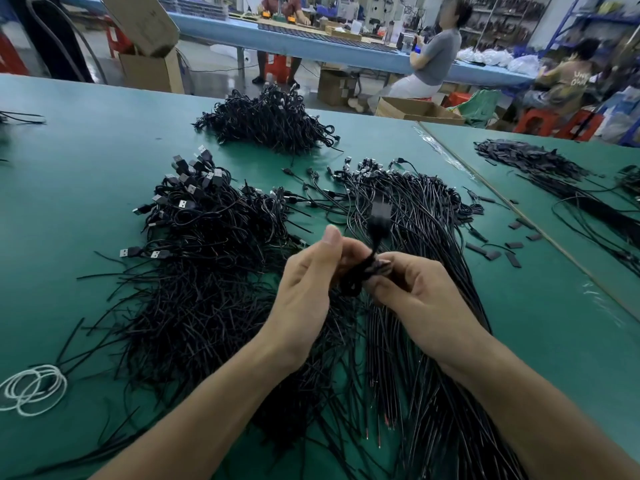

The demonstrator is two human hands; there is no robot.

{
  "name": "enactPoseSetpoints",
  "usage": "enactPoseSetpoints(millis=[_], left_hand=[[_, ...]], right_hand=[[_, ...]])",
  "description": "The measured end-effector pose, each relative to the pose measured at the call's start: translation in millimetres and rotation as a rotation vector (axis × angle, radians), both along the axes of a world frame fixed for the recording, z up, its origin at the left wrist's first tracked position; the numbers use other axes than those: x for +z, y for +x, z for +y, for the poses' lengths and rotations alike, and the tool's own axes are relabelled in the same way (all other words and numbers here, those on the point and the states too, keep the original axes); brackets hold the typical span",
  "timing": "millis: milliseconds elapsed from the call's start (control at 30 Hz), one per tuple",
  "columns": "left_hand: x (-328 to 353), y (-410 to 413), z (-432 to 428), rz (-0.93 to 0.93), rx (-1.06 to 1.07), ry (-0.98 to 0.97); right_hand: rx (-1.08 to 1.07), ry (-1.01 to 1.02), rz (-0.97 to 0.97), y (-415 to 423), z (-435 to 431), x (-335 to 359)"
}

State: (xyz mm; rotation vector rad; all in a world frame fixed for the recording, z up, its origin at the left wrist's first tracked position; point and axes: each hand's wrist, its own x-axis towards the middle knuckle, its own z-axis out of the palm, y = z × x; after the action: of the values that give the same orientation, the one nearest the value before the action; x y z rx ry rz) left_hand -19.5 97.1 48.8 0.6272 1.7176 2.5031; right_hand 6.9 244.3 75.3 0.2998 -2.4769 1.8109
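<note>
Step in hand, as I read it: coiling one cable (358, 277) into a small bundle.
- You hold the cable in the air between both hands, above the gap between the two near piles. Its plug (379, 214) sticks up, blurred.
- Your left hand (308, 271): fingers curled round the coil, thumb raised.
- Your right hand (412, 292): fingertips pinching the coil from the other side. Both hands are closed on it, and neither is spread.

Progress, judged from the lie of things:
- The far heap (270, 123) looks like finished bundles.
- The left pile (194, 216) is tangled, with USB ends on top. It is hard to tell whether these are sorted.
- The right pile (426, 244) lies in long straight runs, uncoiled, with bare red-tipped ends toward you.
- There is probably far more left than done.

Surface:
- The green table (86, 150) is matte.
- White loops (33, 389) lie at the left edge.
- Short black strips (491, 252) are scattered right of the straight pile.
- A second table (571, 282) butts up on the right and carries its own dark pile.

Room:
- This is a workshop floor.
- Cartons (152, 69) stand beyond the table.
- People sit on red stools at a long blue bench (311, 43).
- Shelving stands behind the bench.
</note>
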Motion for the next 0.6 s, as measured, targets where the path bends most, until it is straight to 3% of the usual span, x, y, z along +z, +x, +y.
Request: enactPoseSetpoints(millis=[100,233,367,500,600], left_hand=[[-1.9,0.5,-0.7,0.099,0.008,-0.114],[-8.6,-7.7,-4.2,0.237,0.247,-0.423],[-16.1,-9.7,-5.2,0.216,0.221,-0.497],[-18.1,-8.8,-2.5,0.067,0.13,-0.328],[-9.8,-11.7,-5.7,-0.067,0.073,-0.162]], right_hand=[[-0.024,0.06,0.013,-1.3,4.1,2.9],[-0.083,0.169,0.104,-6.7,15.5,6.6],[-0.1,0.142,0.131,-9.3,15.3,7.0],[-0.058,0.002,0.12,-9.5,6.2,8.2],[0.026,0.037,0.089,-4.0,1.9,5.1]])
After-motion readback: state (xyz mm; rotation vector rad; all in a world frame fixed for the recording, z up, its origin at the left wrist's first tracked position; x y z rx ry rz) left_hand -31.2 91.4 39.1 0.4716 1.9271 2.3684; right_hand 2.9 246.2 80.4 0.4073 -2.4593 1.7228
